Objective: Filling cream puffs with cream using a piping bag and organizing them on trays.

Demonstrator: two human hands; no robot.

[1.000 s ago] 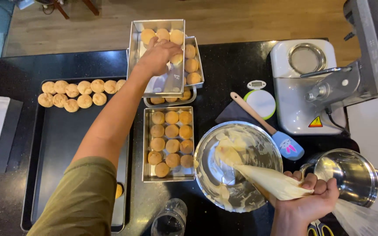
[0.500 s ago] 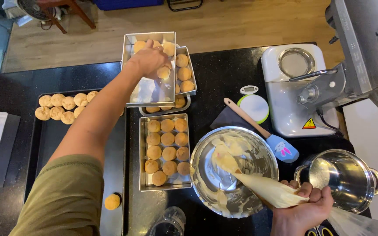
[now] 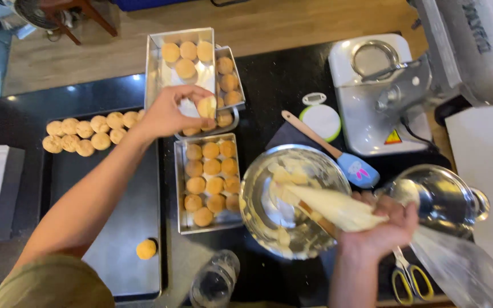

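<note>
With our left hand [image 3: 169, 114] pinching one puff [image 3: 206, 106] above the tray [image 3: 154, 68] and our right hand [image 3: 380, 225] clenched on the piping bag [image 3: 332, 206] (tip over the bowl [image 3: 258, 188]), we risk crushing the shell or dripping cream onto the bench [image 3: 275, 91].

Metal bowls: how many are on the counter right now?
2. One wide metal bowl holds cream under the piping bag gripped by the right hand; a smaller metal bowl sits just right of it.

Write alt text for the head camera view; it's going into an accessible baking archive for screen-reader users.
Seen from above, the left hand lifts a round golden pastry from a metal tin, while the right hand holds a cream-filled piping bag over a steel mixing bowl. More pastries fill a second tin and a dark baking tray on the black counter.
</note>
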